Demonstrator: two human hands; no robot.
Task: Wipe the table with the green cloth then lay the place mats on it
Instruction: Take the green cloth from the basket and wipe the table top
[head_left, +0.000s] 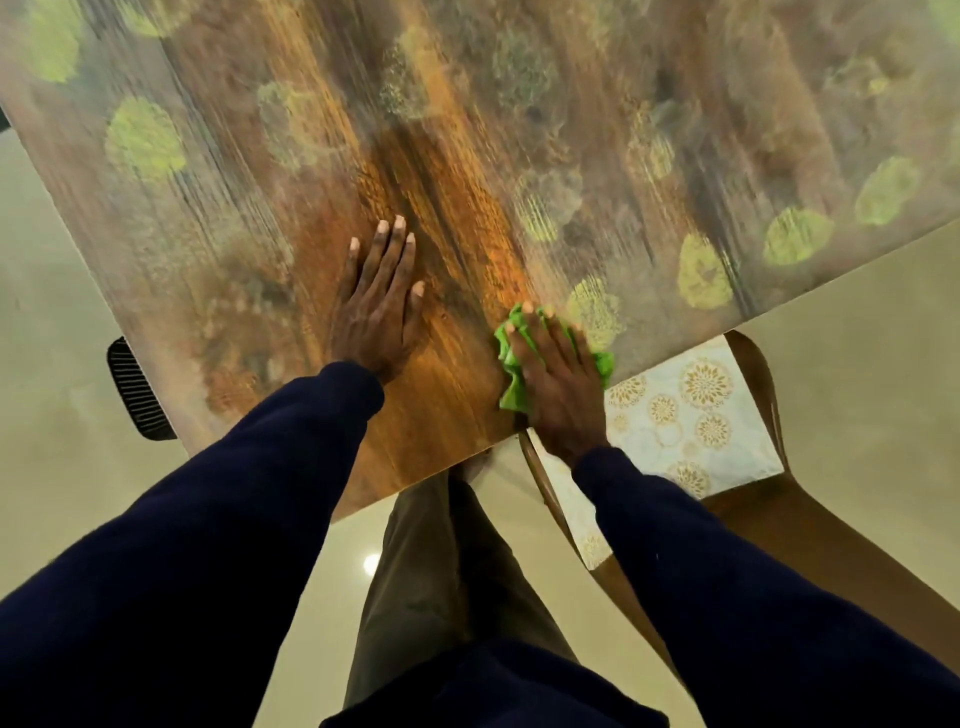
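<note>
Pressing cloth (511, 387) onto table (441, 156) edge under right hand (558, 387), fingers seemingly flat, not gripping, for wiping; bracing left hand (382, 306) nearby, fingers straight, holding nothing, for support.

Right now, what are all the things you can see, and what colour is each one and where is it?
table: one, brown wood with green blotches, fills the top of the view
green cloth: one, bright green, bunched near the table's near edge
place mats: count unclear, white with gold flowers, on the chair seat
chair: one, brown wood, right of the table
ribbed thing: one, black, by the table's left edge
floor: beige, shiny, all around
left hand: one, flat on the table
right hand: one, pressing on the cloth
sleeves: two, dark blue
trousers: olive brown, bottom middle
</note>
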